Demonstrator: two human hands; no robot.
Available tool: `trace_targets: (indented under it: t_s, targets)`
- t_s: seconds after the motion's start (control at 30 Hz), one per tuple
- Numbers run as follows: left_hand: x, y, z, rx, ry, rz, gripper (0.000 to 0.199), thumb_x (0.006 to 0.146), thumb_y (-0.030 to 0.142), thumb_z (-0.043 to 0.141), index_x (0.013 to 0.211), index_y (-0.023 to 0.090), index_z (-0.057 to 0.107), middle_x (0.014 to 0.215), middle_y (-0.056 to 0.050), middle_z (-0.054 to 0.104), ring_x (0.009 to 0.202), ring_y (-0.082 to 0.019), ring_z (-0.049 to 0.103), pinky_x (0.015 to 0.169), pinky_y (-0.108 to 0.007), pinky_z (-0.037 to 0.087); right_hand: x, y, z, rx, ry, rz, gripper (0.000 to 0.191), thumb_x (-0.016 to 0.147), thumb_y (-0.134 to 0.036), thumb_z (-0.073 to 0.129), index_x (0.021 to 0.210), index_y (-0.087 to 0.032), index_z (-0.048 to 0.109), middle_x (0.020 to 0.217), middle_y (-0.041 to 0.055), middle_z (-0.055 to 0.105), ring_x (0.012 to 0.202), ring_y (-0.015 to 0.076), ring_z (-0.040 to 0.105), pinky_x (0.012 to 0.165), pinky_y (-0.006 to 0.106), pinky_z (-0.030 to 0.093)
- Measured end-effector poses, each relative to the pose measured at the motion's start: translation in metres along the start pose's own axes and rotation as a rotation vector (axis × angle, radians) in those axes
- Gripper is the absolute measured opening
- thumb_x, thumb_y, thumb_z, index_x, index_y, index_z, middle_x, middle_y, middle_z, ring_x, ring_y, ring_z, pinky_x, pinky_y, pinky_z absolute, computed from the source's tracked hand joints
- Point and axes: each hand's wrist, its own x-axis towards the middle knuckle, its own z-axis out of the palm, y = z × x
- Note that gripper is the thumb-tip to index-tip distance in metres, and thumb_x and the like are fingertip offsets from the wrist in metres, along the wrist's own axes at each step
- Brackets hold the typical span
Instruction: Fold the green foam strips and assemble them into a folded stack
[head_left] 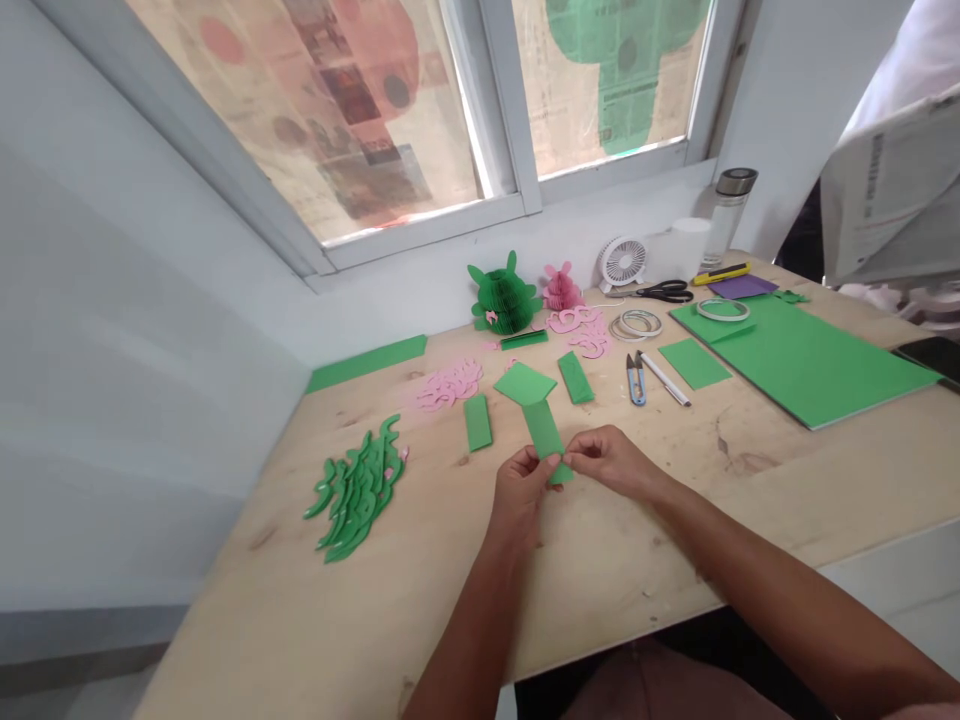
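Observation:
Between my hands is a narrow strip of green paper (pixel 544 430), held just above the wooden table. My left hand (pixel 523 480) pinches its lower left part with the thumb on top. At its right edge, my right hand (pixel 606 458) has thumb and fingertips closed on the paper. Beyond the strip lies a green paper piece (pixel 525 383) with a pointed side. One small green rectangle (pixel 478 422) rests to the left, and another green rectangle (pixel 575 377) to the right.
Green curved cut-outs (pixel 364 490) are heaped at left, pink cut-outs (pixel 450 385) behind them. Blue thread snips (pixel 636 380), a white pen (pixel 666 378) and a large green sheet (pixel 810 350) lie right. Along the wall stand a green honeycomb paper figure (pixel 504 298), a small fan (pixel 623 262) and a bottle (pixel 727 220).

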Motion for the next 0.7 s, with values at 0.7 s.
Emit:
trace_targets:
  t_s: [0.7]
  targets:
    - [0.0020,0.0026,0.0000,0.025,-0.063,-0.012,0.026,0.056,0.031,0.078,0.070,0.012,0.067,0.064,-0.003,0.063,0.057,-0.011,0.053,0.058,-0.024,0.041,-0.0017,-0.0048,0.0016,-0.106,-0.025,0.028,0.025,0.075,-0.032,0.054,0.056,-0.016,0.051,0.050,-0.0059,0.035,0.047,0.0067,0.028,0.044,0.022,0.020]
